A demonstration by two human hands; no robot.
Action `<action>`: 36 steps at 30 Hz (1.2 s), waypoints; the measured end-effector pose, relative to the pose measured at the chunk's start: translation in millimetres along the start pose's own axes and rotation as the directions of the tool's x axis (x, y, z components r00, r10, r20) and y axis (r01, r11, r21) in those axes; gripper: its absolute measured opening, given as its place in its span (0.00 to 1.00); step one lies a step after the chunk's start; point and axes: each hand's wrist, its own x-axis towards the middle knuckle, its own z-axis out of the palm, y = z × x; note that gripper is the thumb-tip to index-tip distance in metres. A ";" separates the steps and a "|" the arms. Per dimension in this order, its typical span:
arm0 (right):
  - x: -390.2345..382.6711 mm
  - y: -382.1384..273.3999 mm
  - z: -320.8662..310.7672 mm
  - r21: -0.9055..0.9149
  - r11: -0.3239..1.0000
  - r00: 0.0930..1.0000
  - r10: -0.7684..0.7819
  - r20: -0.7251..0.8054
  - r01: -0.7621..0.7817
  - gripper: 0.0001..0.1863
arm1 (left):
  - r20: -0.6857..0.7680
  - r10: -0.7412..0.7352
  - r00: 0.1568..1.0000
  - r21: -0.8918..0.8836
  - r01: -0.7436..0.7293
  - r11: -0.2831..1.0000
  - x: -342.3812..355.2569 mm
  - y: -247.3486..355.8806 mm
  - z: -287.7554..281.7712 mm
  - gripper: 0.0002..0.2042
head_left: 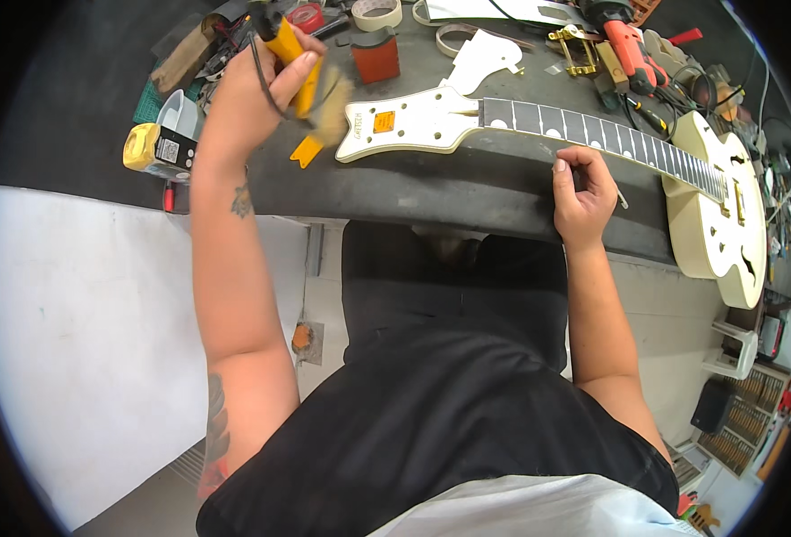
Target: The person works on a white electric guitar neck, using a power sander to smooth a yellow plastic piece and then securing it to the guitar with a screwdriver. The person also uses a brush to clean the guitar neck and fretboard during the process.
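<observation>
A cream-white electric guitar lies across a dark workbench [431,192], its headstock [409,121] pointing left and its body [722,224] at the right. My left hand [261,85] is raised at the upper left and grips a yellow-handled brush [301,67] with pale bristles, just left of the headstock. My right hand [583,192] rests at the bench's near edge, fingers curled against the dark fretboard [610,134] of the neck. Whether it pinches something small is unclear.
A red-brown block [377,55], rolls of tape [377,12], a white pickguard [485,55], a gold metal part [576,49] and an orange power tool [632,49] crowd the back of the bench. A yellow container [149,148] and a clear cup [180,112] sit at the left.
</observation>
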 end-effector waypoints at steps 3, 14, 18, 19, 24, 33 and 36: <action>0.3 2.1 0.0 -0.009 1.000 1.000 0.004 -0.003 -0.004 0.03 | 0.043 0.095 0.995 -0.340 -0.074 0.938 -2.3 -5.6 17.7 0.06; -0.7 3.3 -1.5 0.025 0.999 0.999 0.047 0.020 -0.047 0.03 | 0.093 -0.397 0.913 0.785 0.177 0.593 172.0 24.5 -52.2 0.17; 0.9 3.0 0.7 -0.012 0.998 0.998 0.064 0.018 -0.064 0.03 | 0.225 -0.216 0.950 0.825 -0.068 0.562 232.3 0.9 -43.8 0.19; 0.7 1.7 -0.6 -0.039 0.997 0.998 0.065 0.016 -0.064 0.03 | 0.219 -0.328 0.919 0.874 -0.035 0.485 233.0 3.2 -35.8 0.18; -2.7 -4.0 -4.3 -0.040 0.996 0.997 0.078 0.021 -0.077 0.04 | 0.329 -0.744 0.581 0.878 0.102 0.468 218.6 13.2 -9.0 0.17; -5.0 7.6 -11.4 -0.023 0.994 0.994 0.105 0.001 -0.105 0.03 | 0.621 0.029 0.783 -0.218 0.137 0.966 118.3 88.0 -0.4 0.08; 0.7 4.0 -1.0 0.025 0.997 0.997 0.067 0.034 -0.067 0.03 | 0.069 0.324 0.944 -0.515 -0.244 0.822 62.8 51.1 35.0 0.06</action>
